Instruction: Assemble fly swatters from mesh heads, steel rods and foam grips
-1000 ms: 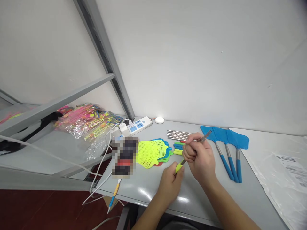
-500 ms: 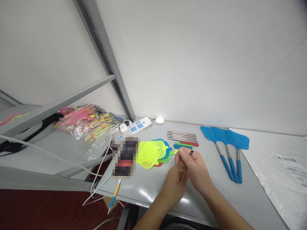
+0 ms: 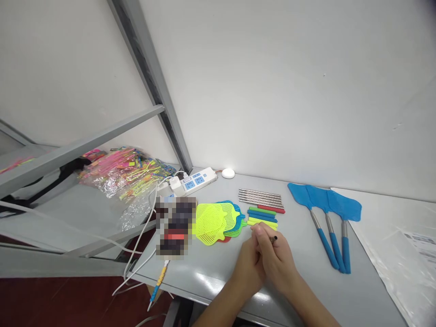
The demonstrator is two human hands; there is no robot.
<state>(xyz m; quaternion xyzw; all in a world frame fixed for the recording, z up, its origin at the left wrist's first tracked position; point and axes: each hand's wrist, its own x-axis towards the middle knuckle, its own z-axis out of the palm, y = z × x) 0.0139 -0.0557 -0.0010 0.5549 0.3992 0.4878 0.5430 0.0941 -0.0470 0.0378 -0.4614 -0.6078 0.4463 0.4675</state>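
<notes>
My left hand (image 3: 250,268) and my right hand (image 3: 276,254) are closed against each other above the near part of the grey table. From the right fist pokes the dark end of a thin rod (image 3: 274,239); the rest of it is hidden by the fingers. What the left fingers grip is out of sight. Just beyond the hands lie yellow handle tubes (image 3: 262,222), blue tubes (image 3: 262,215), a green tube (image 3: 261,210) and a red tube (image 3: 271,209). Several silver metal rods (image 3: 260,197) lie behind these. Left of the tubes are perforated fly swatter heads (image 3: 211,222), mostly yellow.
Three blue fly swatters (image 3: 329,227) lie to the right, by a white plastic bag (image 3: 384,236). At left are a pixelated object (image 3: 176,229), a power strip (image 3: 199,180), a white round device (image 3: 228,173), cables and a shelf frame (image 3: 81,141) with bagged colourful items (image 3: 129,175).
Both hands have drawn slightly nearer me and closer together. More of the yellow tubes shows past them. The rod's dark end still sticks out of the right fist, and the view has shifted a little.
</notes>
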